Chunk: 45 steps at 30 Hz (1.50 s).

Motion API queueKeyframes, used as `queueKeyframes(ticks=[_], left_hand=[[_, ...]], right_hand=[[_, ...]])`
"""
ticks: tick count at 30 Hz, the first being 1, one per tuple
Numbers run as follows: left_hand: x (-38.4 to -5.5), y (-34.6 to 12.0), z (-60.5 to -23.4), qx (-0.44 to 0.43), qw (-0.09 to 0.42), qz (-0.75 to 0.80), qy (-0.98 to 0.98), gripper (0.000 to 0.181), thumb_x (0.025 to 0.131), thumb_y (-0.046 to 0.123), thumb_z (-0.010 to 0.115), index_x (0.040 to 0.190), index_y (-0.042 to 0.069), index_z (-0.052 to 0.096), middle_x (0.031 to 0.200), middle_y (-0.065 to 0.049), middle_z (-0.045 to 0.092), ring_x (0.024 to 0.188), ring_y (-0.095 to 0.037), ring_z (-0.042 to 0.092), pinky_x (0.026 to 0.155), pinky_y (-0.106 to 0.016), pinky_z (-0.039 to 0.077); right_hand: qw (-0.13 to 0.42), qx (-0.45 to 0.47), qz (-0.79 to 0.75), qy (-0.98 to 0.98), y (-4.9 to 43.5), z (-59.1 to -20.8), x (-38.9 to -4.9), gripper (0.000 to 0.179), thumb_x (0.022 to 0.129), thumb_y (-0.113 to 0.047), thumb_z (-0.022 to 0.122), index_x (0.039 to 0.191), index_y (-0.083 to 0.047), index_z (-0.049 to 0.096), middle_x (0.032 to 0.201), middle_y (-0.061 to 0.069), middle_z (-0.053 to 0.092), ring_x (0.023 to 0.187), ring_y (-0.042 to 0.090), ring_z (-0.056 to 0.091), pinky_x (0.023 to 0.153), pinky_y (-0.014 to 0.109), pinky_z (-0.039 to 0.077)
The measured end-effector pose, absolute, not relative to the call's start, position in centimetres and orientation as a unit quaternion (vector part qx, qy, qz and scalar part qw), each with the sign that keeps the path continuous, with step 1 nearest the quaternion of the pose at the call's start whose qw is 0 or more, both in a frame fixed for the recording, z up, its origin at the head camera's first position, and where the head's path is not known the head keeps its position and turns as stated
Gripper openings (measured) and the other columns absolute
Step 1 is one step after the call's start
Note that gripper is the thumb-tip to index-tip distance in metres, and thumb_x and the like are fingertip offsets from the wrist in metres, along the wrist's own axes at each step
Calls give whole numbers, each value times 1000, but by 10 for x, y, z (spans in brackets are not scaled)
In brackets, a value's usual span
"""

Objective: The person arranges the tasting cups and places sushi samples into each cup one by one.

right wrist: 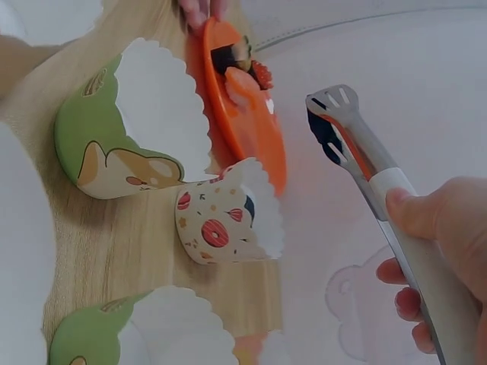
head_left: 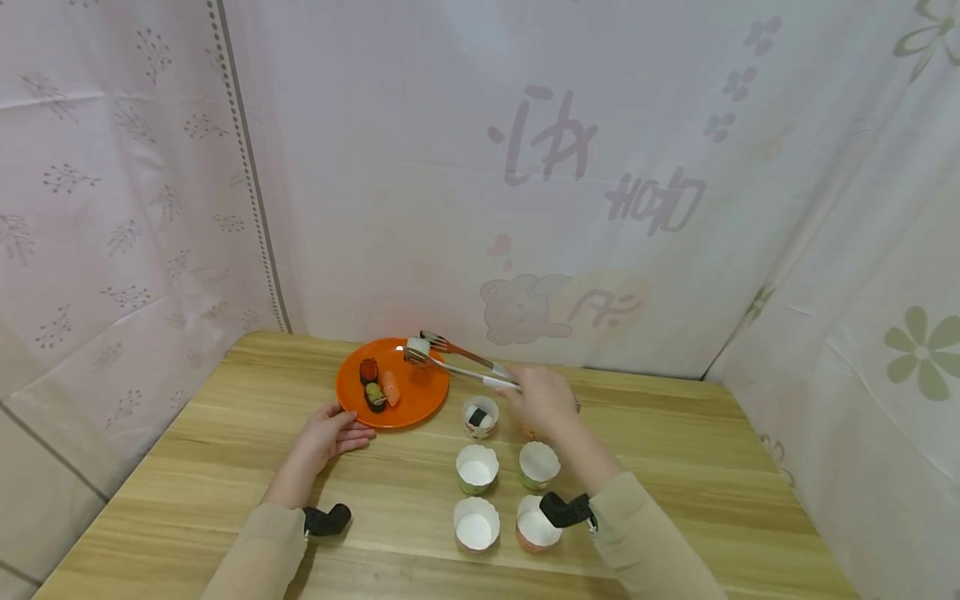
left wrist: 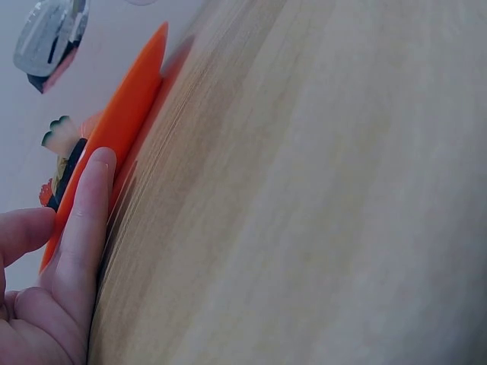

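Observation:
My left hand [head_left: 330, 435] pinches the near left rim of a round orange plate [head_left: 420, 400], thumb above and fingers beneath. On the plate's left half sit a red-topped sushi roll [head_left: 368, 371], a green-topped roll [head_left: 375, 397] and a salmon nigiri [head_left: 391, 388]. My right hand [head_left: 543, 400] grips metal tongs [head_left: 468, 372] with pale handles, reaching left over the plate. Between the tong tips is a white rice ball [head_left: 417, 348]; its dark seaweed part shows in the right wrist view. Another rice ball [head_left: 478, 417] with a black strip lies in a paper cup [head_left: 480, 429].
Several scalloped paper cups stand in two columns right of the plate, among them a green cup [head_left: 477, 469] and an orange cup [head_left: 537, 533]. My right hand partly hides the far right one. Patterned curtains [head_left: 420, 208] hang behind the wooden table [head_left: 660, 467].

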<state>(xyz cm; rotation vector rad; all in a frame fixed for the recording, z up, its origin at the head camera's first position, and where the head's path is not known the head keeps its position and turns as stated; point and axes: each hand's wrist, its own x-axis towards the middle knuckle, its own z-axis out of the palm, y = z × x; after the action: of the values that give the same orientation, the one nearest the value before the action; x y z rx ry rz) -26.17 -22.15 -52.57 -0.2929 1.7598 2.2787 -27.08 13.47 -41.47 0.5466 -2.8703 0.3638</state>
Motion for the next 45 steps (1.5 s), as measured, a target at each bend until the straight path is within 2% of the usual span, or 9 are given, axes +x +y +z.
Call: queueKeyframes(ticks=[8,19,26,29,37,45], left_hand=[[-263,-220,-526,-111,123,780,604,47,103,8,41,144,-6,24,89,-19,68,81,-28,70,75,-40,58],[-263,-220,-525,-107,123,781,603,46,103,7,41,144,-5,25,90,-20,68,82,-29,70,76,-40,57],[-264,-220,-523,-104,120,780,606,46,103,7,41,144,-6,25,90,-20,68,82,-29,70,76,-40,57],[-263,-220,-524,-105,120,779,606,46,103,7,41,144,-5,25,91,-21,68,82,-29,70,76,-40,57],[-263,-220,-527,-107,120,779,606,45,103,7,41,143,-6,27,90,-20,68,82,-29,70,75,-40,58],[-263,-219,-525,-111,121,778,606,45,103,7,41,143,-5,27,91,-21,68,82,-29,70,76,-40,57]], right_hand=[[110,193,127,-967,142,-406,-256,43,89,-34,68,127,-14,63,102,6,69,76,21,63,55,38,49],[131,203,155,-958,161,-401,-236,44,87,-30,72,125,-11,63,106,9,69,71,18,60,54,34,49],[138,201,161,-956,174,-401,-225,47,87,-31,71,126,-8,63,115,12,67,90,28,66,66,44,55],[150,206,164,-953,178,-403,-222,45,86,-31,73,124,-8,64,112,12,67,86,26,66,64,42,55],[170,229,180,-941,188,-402,-211,42,84,-26,75,121,-7,66,104,10,69,69,16,62,54,29,50],[176,224,172,-943,199,-402,-204,42,83,-27,76,120,-8,66,112,13,67,86,29,68,58,41,54]])
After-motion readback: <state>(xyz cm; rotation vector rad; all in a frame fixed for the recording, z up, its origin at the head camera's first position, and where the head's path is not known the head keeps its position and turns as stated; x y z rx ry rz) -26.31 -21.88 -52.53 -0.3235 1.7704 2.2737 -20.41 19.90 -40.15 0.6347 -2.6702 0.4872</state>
